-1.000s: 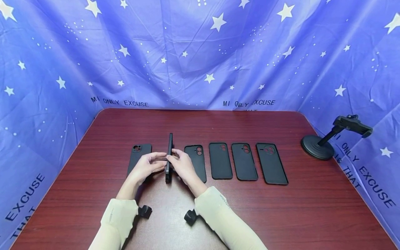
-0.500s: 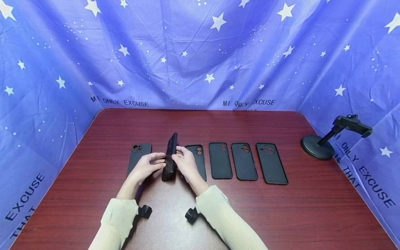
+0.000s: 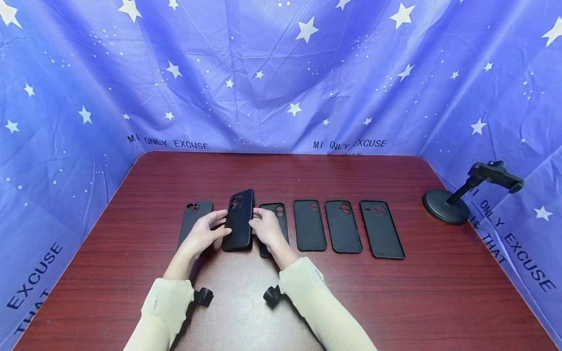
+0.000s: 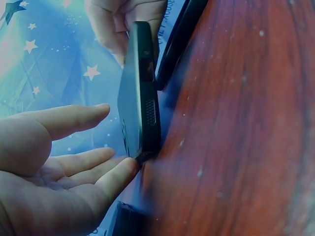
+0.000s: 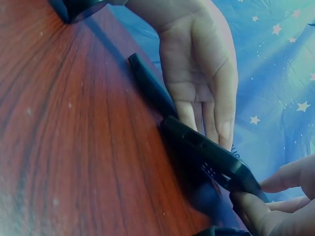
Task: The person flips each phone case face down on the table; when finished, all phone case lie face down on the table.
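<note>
A black phone case with camera cutouts at its top stands tilted between the two hands, back outward in the head view. The right hand pinches its right edge between thumb and fingers, which the right wrist view also shows at the corner of the phone case. At the other edge is the left hand, fingers extended; in the left wrist view one fingertip touches the lower edge of the case, and the thumb stays apart from it. Whether a phone sits inside cannot be told.
One black case lies left, partly behind the left hand. Right of the held one lie more black cases: one partly hidden, then a case, another case and a larger case. A phone stand stands at the right edge.
The phone case has turned from edge-on to showing its back. Its right edge swung right with the right hand, which moved slightly right; the left hand barely moved.
</note>
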Action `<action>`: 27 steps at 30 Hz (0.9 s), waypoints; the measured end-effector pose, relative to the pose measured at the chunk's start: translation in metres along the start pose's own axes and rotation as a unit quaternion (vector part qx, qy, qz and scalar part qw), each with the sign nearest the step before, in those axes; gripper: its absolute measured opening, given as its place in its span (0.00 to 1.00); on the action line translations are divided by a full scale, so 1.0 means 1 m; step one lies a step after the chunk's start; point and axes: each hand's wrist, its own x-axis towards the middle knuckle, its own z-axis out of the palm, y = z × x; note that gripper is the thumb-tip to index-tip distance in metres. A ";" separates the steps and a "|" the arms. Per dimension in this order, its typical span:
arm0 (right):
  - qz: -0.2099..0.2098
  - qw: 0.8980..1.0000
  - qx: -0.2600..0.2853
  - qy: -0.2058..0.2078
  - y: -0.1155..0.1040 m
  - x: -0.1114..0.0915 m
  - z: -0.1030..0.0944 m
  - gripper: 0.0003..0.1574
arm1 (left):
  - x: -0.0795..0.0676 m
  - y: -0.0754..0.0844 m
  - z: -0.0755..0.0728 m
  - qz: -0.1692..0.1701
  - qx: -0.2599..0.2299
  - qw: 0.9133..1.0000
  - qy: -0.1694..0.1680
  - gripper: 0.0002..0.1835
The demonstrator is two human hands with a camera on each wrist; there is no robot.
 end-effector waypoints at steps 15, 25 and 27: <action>-0.058 0.973 -0.223 -0.019 -0.005 -0.007 0.005 0.29 | 0.000 0.007 -0.003 -0.037 0.046 0.998 0.017 0.35; -0.079 0.962 -0.260 -0.020 -0.008 -0.011 0.008 0.29 | 0.000 0.004 -0.005 -0.033 0.061 0.997 0.019 0.36; -0.082 0.961 -0.262 -0.019 -0.008 -0.012 0.008 0.30 | 0.000 0.004 -0.005 -0.031 0.063 0.997 0.019 0.36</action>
